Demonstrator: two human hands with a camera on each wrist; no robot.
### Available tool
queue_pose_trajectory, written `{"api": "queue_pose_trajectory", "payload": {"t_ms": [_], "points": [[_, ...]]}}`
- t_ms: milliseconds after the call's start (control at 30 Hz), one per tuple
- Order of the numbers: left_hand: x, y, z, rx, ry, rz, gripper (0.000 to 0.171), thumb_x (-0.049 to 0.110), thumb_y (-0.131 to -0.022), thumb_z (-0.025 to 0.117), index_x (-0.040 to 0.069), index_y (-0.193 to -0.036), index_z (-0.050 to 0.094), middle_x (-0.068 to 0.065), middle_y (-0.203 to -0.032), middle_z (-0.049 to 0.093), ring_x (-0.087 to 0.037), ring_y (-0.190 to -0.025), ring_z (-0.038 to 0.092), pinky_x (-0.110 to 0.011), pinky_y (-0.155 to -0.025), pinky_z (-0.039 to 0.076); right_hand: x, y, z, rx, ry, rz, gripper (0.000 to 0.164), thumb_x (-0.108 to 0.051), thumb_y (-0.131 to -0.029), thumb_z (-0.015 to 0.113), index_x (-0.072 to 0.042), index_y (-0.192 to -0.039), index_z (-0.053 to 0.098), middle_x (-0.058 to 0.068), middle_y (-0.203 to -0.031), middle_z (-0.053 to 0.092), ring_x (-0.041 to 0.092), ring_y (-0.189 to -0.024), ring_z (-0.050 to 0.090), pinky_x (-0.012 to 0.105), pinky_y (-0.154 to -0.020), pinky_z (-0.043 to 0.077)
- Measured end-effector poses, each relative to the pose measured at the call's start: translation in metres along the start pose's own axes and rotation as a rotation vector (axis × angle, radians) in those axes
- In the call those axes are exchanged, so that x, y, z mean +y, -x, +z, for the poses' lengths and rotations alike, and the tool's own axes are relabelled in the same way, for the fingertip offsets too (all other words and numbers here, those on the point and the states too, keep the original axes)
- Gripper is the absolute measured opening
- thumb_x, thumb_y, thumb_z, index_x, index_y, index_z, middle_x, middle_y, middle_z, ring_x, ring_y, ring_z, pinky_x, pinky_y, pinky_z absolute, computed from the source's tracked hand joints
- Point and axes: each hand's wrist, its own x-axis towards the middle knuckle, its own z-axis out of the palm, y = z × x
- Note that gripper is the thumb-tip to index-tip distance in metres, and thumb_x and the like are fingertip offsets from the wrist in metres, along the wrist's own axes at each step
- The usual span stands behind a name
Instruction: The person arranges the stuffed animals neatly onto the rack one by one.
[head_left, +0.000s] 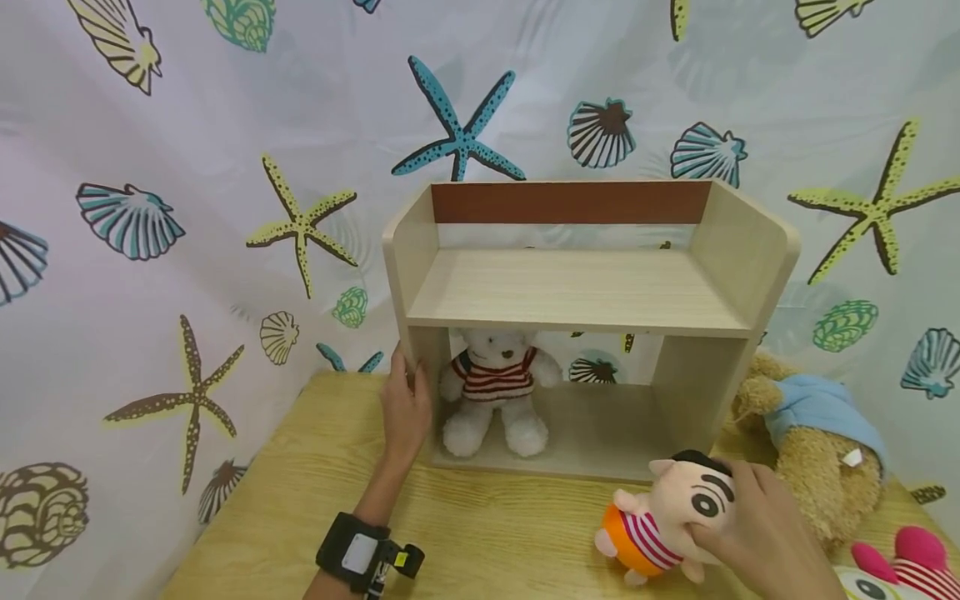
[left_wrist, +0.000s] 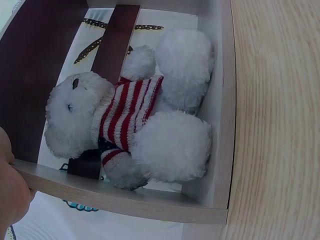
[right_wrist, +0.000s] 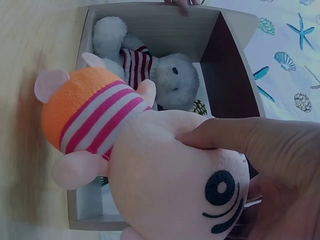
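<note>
A small two-tier wooden shelf (head_left: 577,292) stands on the table. My left hand (head_left: 407,408) grips the front edge of its left side panel; in the left wrist view only part of that hand (left_wrist: 12,185) shows. On the lower tier sits a white teddy bear (head_left: 498,392) in a red-and-white striped top, near the left panel. My right hand (head_left: 772,525) holds a plush doll (head_left: 648,542) by its large head, thumb pressed into the soft face. The doll wears a pink-striped shirt and orange shorts, and it tilts in front of the shelf's lower right.
A brown teddy bear (head_left: 828,467) with blue cloth lies right of the shelf, turned away. A pink-and-white plush toy (head_left: 907,571) shows partly at the bottom right corner. Behind the shelf hangs a sea-patterned curtain (head_left: 337,100). The wooden table (head_left: 300,483) extends left and forward.
</note>
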Motion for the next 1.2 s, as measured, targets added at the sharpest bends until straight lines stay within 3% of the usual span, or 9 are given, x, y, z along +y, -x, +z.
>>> {"api": "queue_pose_trajectory", "payload": {"t_ms": [267, 433, 767, 933, 1200], "points": [[0.002, -0.002, 0.001, -0.008, 0.006, -0.012, 0.045, 0.007, -0.101, 0.052, 0.000, -0.145, 0.046, -0.030, -0.129, 0.063, -0.044, -0.114, 0.065, -0.059, -0.087, 0.055, -0.008, -0.012, -0.006, 0.177, -0.051, -0.138, 0.085, -0.030, -0.063, 0.091, 0.014, -0.125, 0.052, 0.040, -0.115, 0.054, 0.052, -0.098, 0.054, 0.062, -0.079, 0.048], [0.004, -0.003, 0.002, -0.016, 0.020, -0.005, 0.045, 0.007, -0.101, 0.051, 0.000, -0.145, 0.045, -0.030, -0.130, 0.062, -0.044, -0.116, 0.064, -0.059, -0.090, 0.055, -0.009, -0.022, -0.009, 0.244, -0.061, -0.173, 0.082, -0.023, -0.060, 0.092, 0.015, -0.122, 0.053, 0.041, -0.112, 0.053, 0.055, -0.095, 0.052, 0.062, -0.075, 0.048], [0.004, -0.004, 0.001, -0.019, 0.018, -0.022, 0.047, 0.008, -0.102, 0.051, 0.003, -0.147, 0.043, -0.030, -0.131, 0.062, -0.043, -0.117, 0.064, -0.059, -0.090, 0.054, -0.015, -0.040, -0.016, 0.232, -0.055, -0.193, 0.083, -0.021, -0.065, 0.090, 0.014, -0.128, 0.049, 0.040, -0.122, 0.047, 0.055, -0.104, 0.047, 0.068, -0.085, 0.044], [0.004, -0.002, -0.002, -0.040, 0.023, -0.041, 0.047, 0.009, -0.103, 0.049, 0.005, -0.149, 0.043, -0.027, -0.136, 0.060, -0.040, -0.120, 0.063, -0.057, -0.091, 0.055, -0.015, -0.048, -0.015, 0.248, -0.067, -0.244, 0.081, -0.014, -0.065, 0.090, 0.016, -0.128, 0.048, 0.041, -0.121, 0.047, 0.060, -0.104, 0.047, 0.069, -0.083, 0.044], [0.001, -0.002, -0.005, -0.046, 0.039, -0.021, 0.046, 0.007, -0.102, 0.049, 0.003, -0.148, 0.043, -0.027, -0.137, 0.059, -0.040, -0.123, 0.061, -0.057, -0.092, 0.055, -0.021, -0.057, -0.014, 0.208, -0.074, -0.239, 0.081, -0.015, -0.068, 0.088, 0.014, -0.132, 0.046, 0.039, -0.125, 0.046, 0.058, -0.107, 0.047, 0.069, -0.083, 0.045]]}}
